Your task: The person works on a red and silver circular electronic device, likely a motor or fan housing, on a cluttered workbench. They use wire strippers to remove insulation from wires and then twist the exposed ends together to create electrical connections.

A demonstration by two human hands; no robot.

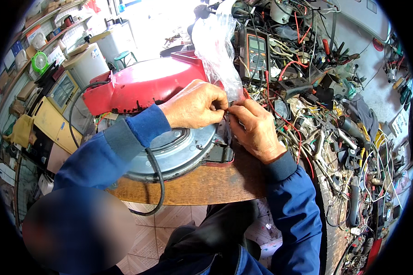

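Note:
My left hand (199,103) and my right hand (254,126) meet at the right side of a red-housed appliance (137,89), both with fingers curled in a pinch on something small that I cannot make out. Under my hands lies a round grey metal plate (170,158) with a dark bracket (218,153) at its right. A black cable (156,183) arches over the plate and hangs past the table edge. Behind my hands a crumpled clear plastic bag (215,46) rests against the red housing.
The wooden table (206,188) ends just below the plate. A multimeter (254,48) stands at back right, beside heaps of wires and tools (344,151) along the right. Shelving and white and yellow appliances (55,119) line the left. Tiled floor (179,215) shows below.

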